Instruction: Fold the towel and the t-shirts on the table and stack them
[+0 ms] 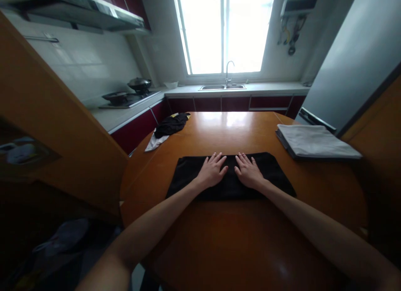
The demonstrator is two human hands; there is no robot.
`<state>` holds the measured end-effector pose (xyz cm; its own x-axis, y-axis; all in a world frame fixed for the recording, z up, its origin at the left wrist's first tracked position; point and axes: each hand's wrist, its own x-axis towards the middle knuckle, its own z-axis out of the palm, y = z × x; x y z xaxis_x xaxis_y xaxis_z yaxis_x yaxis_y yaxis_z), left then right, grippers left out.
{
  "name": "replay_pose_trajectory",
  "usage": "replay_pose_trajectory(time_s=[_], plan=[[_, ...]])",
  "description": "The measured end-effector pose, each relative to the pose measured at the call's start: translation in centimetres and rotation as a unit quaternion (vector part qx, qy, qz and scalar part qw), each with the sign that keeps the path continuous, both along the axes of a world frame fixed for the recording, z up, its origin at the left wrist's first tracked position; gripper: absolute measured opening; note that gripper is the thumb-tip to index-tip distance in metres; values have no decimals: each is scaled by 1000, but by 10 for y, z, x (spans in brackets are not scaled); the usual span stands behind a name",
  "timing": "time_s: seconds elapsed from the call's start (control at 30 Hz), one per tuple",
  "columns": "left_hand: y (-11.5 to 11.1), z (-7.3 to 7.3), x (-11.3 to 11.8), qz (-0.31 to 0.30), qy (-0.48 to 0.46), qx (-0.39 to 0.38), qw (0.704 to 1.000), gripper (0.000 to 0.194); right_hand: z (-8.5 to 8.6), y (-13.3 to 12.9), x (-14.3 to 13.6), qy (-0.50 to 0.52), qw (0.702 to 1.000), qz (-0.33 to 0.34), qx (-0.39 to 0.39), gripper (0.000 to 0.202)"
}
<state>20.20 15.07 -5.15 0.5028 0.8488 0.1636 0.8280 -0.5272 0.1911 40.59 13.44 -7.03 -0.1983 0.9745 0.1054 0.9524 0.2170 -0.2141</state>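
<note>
I have both palms down on a folded black cloth (228, 190), which lies flat and wide on the wooden table (232, 236), its long sides running left to right. My left hand (212, 171) presses on it left of the middle, fingers fairly straight and slightly spread, thumb angled out toward the other hand; it grips nothing. My right hand (249, 172) mirrors it right of the middle, fingers extended and a little apart, also open and only touching the fabric. A narrow strip of the cloth shows between the two thumbs. At the table's far left edge I see a crumpled black garment (173, 124) with yellow bits, a white cloth (156, 142) sticking out beside it. Over on the right sits a stack of folded grey fabric (316, 141), well apart from my hands. Beyond the table, a double sink (214, 87) with a curved faucet (227, 71) is set in the counter (266, 87) below the window (203, 31), and a lidded wok (139, 83) and a frying pan (115, 98) rest on the stove (133, 99) at left.
</note>
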Motion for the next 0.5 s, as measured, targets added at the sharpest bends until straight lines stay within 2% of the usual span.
replay_pose_trajectory(time_s=[0.13, 0.3, 0.4, 0.5], plan=[[15, 2, -14, 71, 15, 7, 997, 53, 5, -1, 1, 4, 1000, -2, -14, 62], [20, 0, -28, 107, 16, 31, 994, 49, 9, -2, 3, 22, 999, -12, -27, 65], [25, 4, -36, 121, 35, 33, 992, 41, 11, 1, 14, 30, 998, -42, -31, 66], [36, 11, -55, 130, 49, 27, 990, 36, 13, 5, 34, 33, 996, -79, -32, 67]])
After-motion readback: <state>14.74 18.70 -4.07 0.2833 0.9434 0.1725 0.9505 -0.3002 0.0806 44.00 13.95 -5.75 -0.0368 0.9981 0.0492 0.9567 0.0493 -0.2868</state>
